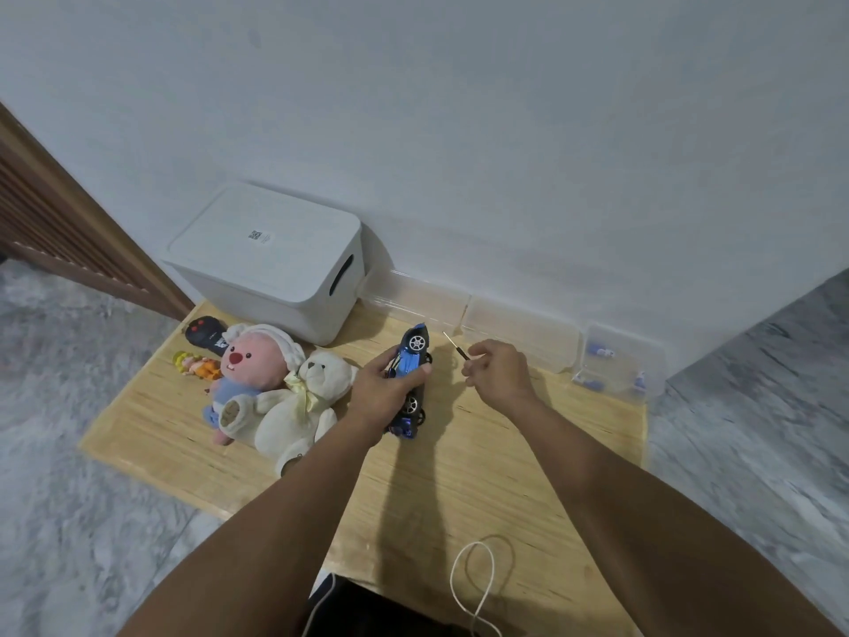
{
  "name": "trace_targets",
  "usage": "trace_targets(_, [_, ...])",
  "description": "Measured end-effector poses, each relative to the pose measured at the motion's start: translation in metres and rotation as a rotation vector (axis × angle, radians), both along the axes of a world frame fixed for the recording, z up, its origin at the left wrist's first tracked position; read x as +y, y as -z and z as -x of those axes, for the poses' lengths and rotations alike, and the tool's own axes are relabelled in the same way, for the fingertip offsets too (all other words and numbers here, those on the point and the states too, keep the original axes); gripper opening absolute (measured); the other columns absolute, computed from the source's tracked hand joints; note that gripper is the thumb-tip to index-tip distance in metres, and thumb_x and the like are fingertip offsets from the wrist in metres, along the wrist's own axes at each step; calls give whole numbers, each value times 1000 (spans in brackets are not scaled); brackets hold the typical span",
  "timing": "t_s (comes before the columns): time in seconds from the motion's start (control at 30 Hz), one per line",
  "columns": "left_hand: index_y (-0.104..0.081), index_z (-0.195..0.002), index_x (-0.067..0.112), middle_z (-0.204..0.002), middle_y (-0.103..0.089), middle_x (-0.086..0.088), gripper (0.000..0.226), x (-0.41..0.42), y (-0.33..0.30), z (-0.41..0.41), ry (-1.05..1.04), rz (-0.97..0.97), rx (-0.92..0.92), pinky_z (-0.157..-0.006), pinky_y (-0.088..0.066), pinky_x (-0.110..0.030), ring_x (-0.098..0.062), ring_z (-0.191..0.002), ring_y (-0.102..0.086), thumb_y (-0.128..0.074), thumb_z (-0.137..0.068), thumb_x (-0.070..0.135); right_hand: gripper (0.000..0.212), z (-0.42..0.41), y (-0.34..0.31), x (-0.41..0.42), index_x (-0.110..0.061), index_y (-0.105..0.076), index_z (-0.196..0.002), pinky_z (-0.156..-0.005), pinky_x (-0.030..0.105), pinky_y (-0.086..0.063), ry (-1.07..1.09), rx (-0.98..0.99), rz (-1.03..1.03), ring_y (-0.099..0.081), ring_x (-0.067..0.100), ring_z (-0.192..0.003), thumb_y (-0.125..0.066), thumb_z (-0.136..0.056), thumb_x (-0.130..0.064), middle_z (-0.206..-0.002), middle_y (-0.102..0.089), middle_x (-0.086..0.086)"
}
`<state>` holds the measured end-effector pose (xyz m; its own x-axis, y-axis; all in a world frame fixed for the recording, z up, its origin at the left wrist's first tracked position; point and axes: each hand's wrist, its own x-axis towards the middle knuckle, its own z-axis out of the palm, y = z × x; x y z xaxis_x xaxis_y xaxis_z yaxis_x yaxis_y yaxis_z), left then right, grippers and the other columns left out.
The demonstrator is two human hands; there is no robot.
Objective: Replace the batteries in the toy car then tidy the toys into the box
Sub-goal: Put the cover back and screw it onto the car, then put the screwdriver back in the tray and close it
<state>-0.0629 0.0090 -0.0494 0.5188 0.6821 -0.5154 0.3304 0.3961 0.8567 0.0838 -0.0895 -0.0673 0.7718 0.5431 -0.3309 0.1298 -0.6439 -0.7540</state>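
- Toy car [410,379], blue w/ black parts, is in your left hand [383,389]. It is lifted over the wooden table [459,475], turned on its side so the wheels face right, nose pointing away from you.
- Nearest to you: a white cord [475,586] makes a loop on the table's near edge, beside something dark at the bottom of the view, which I cannot identify.
- Your left hand grips the car around its middle, fingers curled over the body and the thumb on the right side.
- Your right hand [498,372] is just beside the car, not touching it. Its fingers pinch a thin screwdriver [455,346]; the metal tip points up and left, toward the car's front wheel.
- Left of the car, close to your left wrist, lies a cream teddy bear [298,406] w/ a yellow bow. A pink plush [250,365] w/ white cap leans against it.
- Farther left, a small orange-green figure [197,364] lies on the table, and behind the plush is a black remote [205,335] w/ red buttons.
- At the back left stands a white storage box [271,259], lid on, against the wall.
- Along the wall to the right are clear plastic containers [519,335]. The rightmost one, a clear bin [618,360], holds small blue-white items; too small to tell what they are.
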Motion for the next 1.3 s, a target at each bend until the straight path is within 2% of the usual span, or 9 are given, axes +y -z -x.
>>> trace_targets(0.1, [-59, -132, 29, -102, -71, 2, 65, -4, 3, -2, 107, -415, 156, -84, -56, -38, -15, -93, -67, -82, -72, 35, 23, -3, -4, 8, -5, -71, -101, -76, 38, -55, 44, 38, -61, -63, 22, -69, -53, -87, -2, -78, -69, 8])
trace_targets(0.23, [-39, -141, 40, -123, -50, -5, 66, -16, 4, -5, 346, -888, 699, -93, -44, -42, -26, -118, -43, -66, -82, 49, 23, -5, -10, 17, -9, -71, -101, -78, 39, -56, 78, 59, -86, -64, 21, -73, -52, -89, -4, -86, -71, 10])
trace_targets(0.5, [-24, -148, 30, -135, -37, -12, 58, -45, 15, -13, 586, -1051, 946, -94, -36, -47, -33, -121, -35, -41, -95, 15, 19, -11, -14, 22, -7, -69, -101, -65, 29, -52, 109, 87, -89, -62, 17, -63, -54, -91, -5, -83, -69, 9])
trace_targets(0.73, [-70, -111, 24, -96, -60, -17, 57, -48, 43, -6, 450, -1188, 886, -57, -45, -42, -33, -75, -53, -79, -56, 13, 17, -17, -14, 21, -8, -69, -103, -61, 23, -50, 124, 93, -78, -63, 14, -63, -57, -91, -6, -88, -71, 10])
trace_targets(0.87, [-63, -119, 23, -107, -58, -15, 41, -44, 39, -5, 497, -1180, 844, -69, -45, -44, -33, -88, -54, -60, -79, 34, 16, -17, -13, 27, -7, -68, -102, -58, 21, -49, 130, 140, -95, -63, 12, -60, -57, -90, -5, -84, -69, 9])
trace_targets(1.0, [-71, -98, 23, -93, -59, -8, 51, -35, 33, -17, 354, -1087, 752, -70, -44, -40, -27, -82, -53, -42, -80, 61, 15, -17, -11, 36, -10, -66, -100, -71, 34, -57, 171, 177, -125, -65, 13, -60, -57, -89, -7, -83, -70, 5])
trace_targets(1.13, [-64, -122, 15, -110, -63, -10, 43, -6, 19, -40, 211, -849, 513, -87, -41, -38, -27, -102, -53, -49, -90, 38, 10, -18, -10, 45, -16, -61, -90, -75, 39, -57, 227, 230, -155, -67, 15, -66, -55, -91, -8, -95, -70, 6])
trace_targets(1.2, [-64, -120, 8, -103, -65, -12, 35, 18, 9, -57, 48, -515, 341, -82, -43, -34, -27, -95, -55, -53, -89, 18, 9, -18, -9, 49, -17, -59, -91, -79, 39, -58, 196, 255, -134, -67, 16, -74, -54, -94, -10, -102, -67, 5])
trace_targets(1.3, [-56, -87, 6, -83, -52, -12, 10, 54, -7, -76, -270, 158, 114, -67, -44, -35, -26, -81, -49, -47, -84, 3, 15, -16, -7, 54, -22, -58, -86, -89, 46, -55, 140, 263, -93, -65, 22, -97, -51, -97, -14, -108, -63, 1])
